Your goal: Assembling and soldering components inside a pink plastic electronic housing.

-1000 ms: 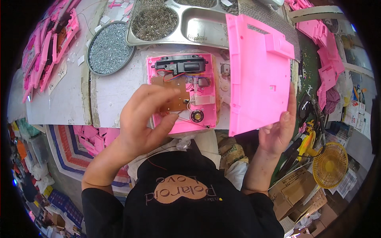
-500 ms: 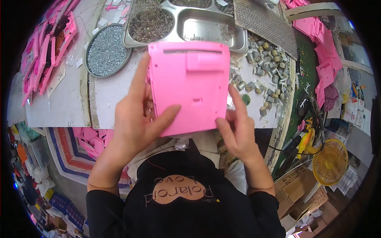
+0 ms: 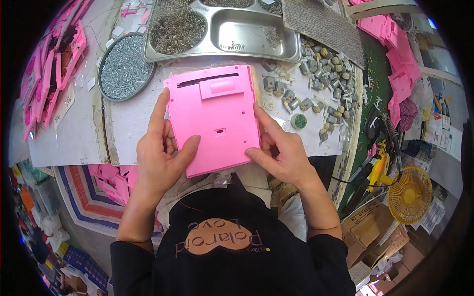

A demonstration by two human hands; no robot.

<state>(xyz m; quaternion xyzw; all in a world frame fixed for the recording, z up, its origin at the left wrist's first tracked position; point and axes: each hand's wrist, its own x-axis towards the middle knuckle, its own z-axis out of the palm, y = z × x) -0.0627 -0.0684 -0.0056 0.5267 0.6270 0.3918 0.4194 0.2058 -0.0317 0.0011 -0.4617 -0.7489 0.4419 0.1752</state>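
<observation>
Both hands hold a flat pink plastic housing (image 3: 212, 128) over the near edge of the white table. Its face toward me has a long slot near the far edge, a raised block below that slot, a small rectangular cut-out and several screw holes. My left hand (image 3: 163, 148) grips the left side, thumb on the face and index finger along the edge. On the right side my right hand (image 3: 281, 148) is closed on the rim, its thumb near the lower right corner. The underside of the housing and some fingertips are hidden. A thin red wire (image 3: 185, 197) hangs below it.
A steel compartment tray (image 3: 217, 49) with springs stands beyond the housing, beside a round dish of screws (image 3: 127, 66). Small motors (image 3: 321, 79) lie scattered at right near a green round piece (image 3: 298, 121). Pink parts (image 3: 61, 69) are stacked left; a yellow fan (image 3: 410, 195) stands right.
The pink housing has shifted left and slightly nearer to me, tilting so its face shows more fully. Both hands have moved with it and keep their grip.
</observation>
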